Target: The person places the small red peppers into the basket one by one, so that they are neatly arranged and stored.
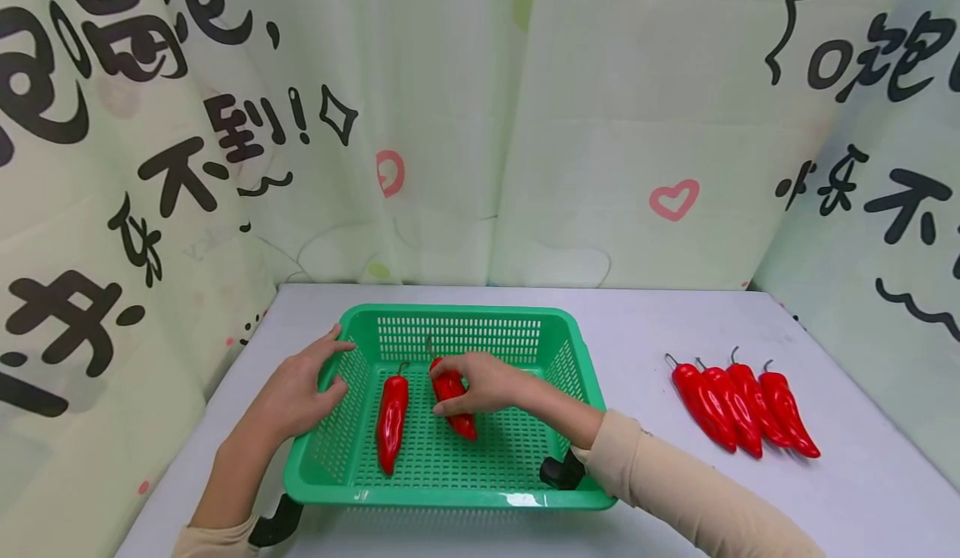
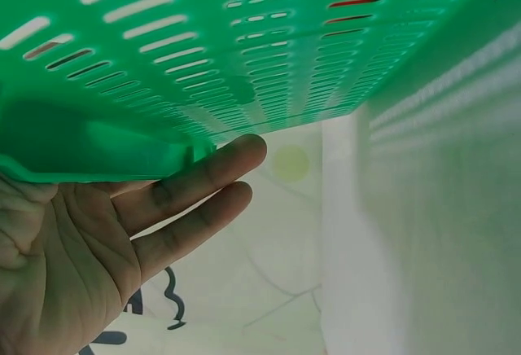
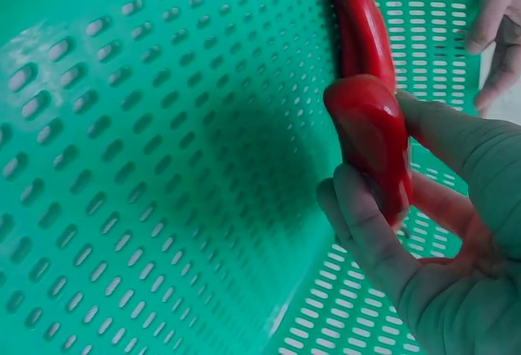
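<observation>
My right hand [image 1: 491, 381] pinches a glossy red chili pepper [image 1: 450, 389] between thumb and fingers, inside a green plastic basket [image 1: 442, 498]. In the right wrist view, the fingers lie on both sides of this pepper [image 3: 370, 131]. Another red chili pepper [image 1: 392, 424] lies lengthwise on the basket floor to its left. My left hand [image 1: 300, 387] is at the basket's left rim, thumb and index finger reaching over the edge. Seen from the left wrist, two straight fingers [image 2: 203, 180] extend along the basket's outside.
Several red chili peppers [image 1: 742, 408] lie side by side on the white table [image 1: 637, 324], right of the basket. A printed curtain [image 1: 585, 124] hangs behind the table and along both sides. Black wrist straps [image 1: 562, 472] show near the basket's front rim.
</observation>
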Demonstrator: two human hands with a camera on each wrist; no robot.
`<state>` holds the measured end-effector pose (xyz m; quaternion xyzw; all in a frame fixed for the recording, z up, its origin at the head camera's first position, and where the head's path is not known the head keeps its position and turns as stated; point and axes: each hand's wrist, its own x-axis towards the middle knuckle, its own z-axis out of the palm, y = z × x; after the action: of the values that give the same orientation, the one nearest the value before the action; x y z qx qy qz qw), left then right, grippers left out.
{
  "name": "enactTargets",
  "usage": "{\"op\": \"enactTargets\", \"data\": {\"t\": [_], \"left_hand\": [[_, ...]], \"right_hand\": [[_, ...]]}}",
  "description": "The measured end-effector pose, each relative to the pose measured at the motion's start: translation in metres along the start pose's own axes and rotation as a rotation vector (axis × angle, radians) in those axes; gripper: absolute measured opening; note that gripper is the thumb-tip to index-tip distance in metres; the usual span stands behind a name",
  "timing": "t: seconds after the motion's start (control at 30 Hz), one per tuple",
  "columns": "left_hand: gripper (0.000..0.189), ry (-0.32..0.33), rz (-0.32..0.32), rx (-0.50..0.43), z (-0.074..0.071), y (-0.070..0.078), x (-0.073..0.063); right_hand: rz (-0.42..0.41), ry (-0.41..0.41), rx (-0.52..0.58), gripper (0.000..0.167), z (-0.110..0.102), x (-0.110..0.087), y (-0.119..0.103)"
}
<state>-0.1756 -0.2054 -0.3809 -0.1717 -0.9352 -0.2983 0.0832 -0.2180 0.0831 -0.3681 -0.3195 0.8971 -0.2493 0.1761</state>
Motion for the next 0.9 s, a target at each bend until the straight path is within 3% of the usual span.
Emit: {"op": "enactTargets", "data": {"t": [0.37, 0.7, 0.9], "left_hand": [[0.047, 0.002, 0.004, 0.006, 0.0003, -0.0003, 0.0007], [0.047, 0.004, 0.001, 0.005, 0.0, 0.0004, 0.0008], [0.047, 0.003, -0.004, -0.003, 0.0007, 0.0009, -0.0006]], "right_hand": [[0.018, -0.004, -0.011, 0.049, 0.0069, 0.0055, 0.0], [0.135, -0.112, 0.276, 0.055, 0.0063, 0.0035, -0.0056], [0.129, -0.125, 0.271, 0.052, 0.0069, 0.0026, -0.0043]]}}
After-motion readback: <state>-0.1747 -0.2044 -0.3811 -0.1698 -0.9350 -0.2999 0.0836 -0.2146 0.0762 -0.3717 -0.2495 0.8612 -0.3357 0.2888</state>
